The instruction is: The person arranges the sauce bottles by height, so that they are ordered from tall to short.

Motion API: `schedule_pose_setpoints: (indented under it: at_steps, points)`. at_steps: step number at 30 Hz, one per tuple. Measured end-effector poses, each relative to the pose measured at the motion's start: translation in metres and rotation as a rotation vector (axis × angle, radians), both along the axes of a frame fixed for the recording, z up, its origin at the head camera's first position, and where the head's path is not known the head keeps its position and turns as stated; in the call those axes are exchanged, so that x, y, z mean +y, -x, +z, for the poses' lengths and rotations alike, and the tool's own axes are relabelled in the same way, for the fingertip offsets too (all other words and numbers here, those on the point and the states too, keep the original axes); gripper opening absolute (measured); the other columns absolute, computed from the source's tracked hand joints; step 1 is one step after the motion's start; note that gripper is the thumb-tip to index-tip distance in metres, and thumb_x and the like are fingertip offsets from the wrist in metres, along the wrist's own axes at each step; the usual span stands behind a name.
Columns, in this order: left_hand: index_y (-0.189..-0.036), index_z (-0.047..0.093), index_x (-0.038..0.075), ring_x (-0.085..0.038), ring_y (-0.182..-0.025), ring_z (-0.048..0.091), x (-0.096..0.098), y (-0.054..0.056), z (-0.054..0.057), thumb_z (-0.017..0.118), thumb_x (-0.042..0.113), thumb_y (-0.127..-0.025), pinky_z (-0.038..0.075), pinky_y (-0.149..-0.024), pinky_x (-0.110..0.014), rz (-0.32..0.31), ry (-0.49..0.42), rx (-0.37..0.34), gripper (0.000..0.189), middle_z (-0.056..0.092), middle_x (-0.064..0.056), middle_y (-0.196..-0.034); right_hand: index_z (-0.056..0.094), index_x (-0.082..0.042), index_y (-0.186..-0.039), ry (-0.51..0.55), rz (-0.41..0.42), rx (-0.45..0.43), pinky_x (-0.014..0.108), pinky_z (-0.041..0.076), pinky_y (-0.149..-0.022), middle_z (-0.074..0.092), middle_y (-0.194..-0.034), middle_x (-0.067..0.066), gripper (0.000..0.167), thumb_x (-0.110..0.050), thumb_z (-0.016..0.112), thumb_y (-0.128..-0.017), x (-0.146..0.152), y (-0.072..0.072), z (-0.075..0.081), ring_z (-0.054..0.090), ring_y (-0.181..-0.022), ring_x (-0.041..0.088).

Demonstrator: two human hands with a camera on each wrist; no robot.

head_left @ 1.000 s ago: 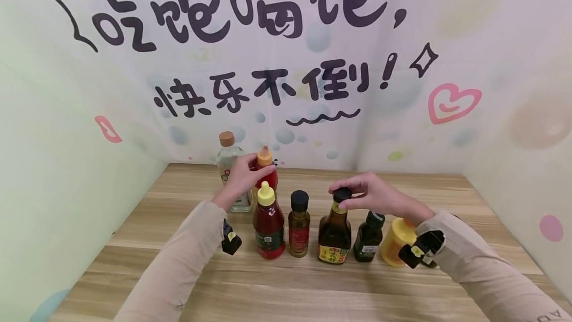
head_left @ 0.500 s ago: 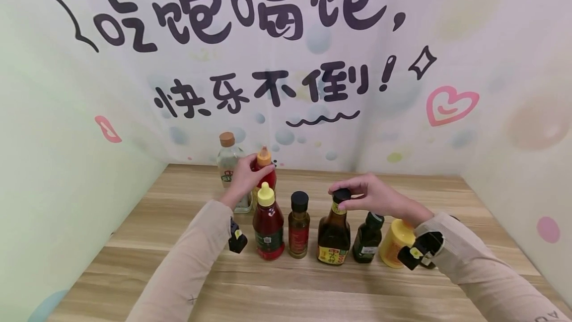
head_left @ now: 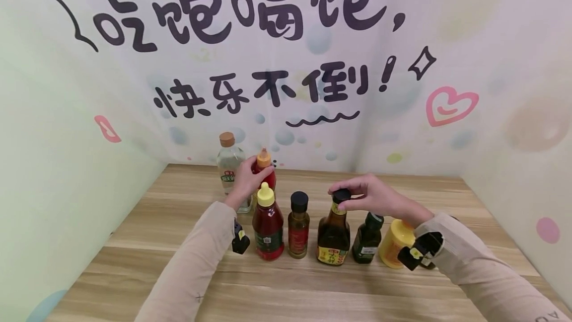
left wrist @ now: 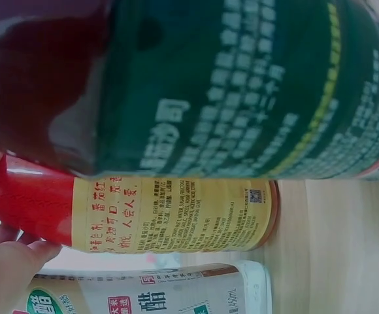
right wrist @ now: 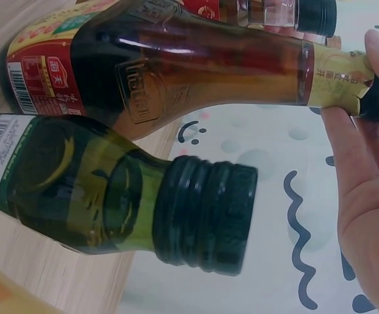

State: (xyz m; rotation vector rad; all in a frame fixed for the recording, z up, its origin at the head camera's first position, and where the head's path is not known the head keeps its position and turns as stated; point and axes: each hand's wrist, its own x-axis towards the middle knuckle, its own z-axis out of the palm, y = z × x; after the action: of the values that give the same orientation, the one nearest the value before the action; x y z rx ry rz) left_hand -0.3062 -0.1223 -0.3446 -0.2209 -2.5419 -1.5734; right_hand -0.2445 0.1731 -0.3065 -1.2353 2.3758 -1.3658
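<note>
In the head view my left hand [head_left: 247,179] grips the upper part of a red ketchup bottle [head_left: 270,180] with an orange cap, standing upright in the back row. Its yellow label [left wrist: 170,212] shows in the left wrist view. Just left of it stands a clear vinegar bottle [head_left: 229,160] with a brown cap. A dark red ketchup bottle [head_left: 267,227] with a yellow nozzle cap stands in front and partly hides it. My right hand [head_left: 375,197] pinches the black-capped top of a brown soy sauce bottle [head_left: 333,236], upright in the front row; thumb and fingers lie at its neck [right wrist: 336,75].
Between the front ketchup and the soy sauce stands a small black-capped bottle [head_left: 298,232]. Right of the soy sauce are a dark green bottle [head_left: 367,241] and a yellow bottle [head_left: 395,243]. A dark object is mostly hidden behind my right wrist. A printed backdrop [head_left: 286,93] rises behind the wooden table [head_left: 277,297].
My left wrist and forearm have shifted slightly right, uncovering more of the vinegar bottle's label. The left hand keeps its grip on the ketchup bottle. My right hand stays on the soy sauce bottle.
</note>
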Motion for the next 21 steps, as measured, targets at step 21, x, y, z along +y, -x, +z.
schedule_pose_setpoints:
  at_steps: [21]
  points:
    - [-0.125,0.037,0.003,-0.03,-0.111,0.044,0.0055,0.0049,0.0007,0.057,0.021,-0.087,0.036,-0.094,-0.044,0.026,-0.022,-0.055,0.047,0.045,-0.017,-0.122,0.057,0.008,-0.109,0.004,-0.004,-0.002,0.028,0.05,-0.074,0.06,-0.105,0.018,0.036,-0.008,0.066,-0.078,0.0005,0.0014,-0.0021,0.06,-0.087,0.012]
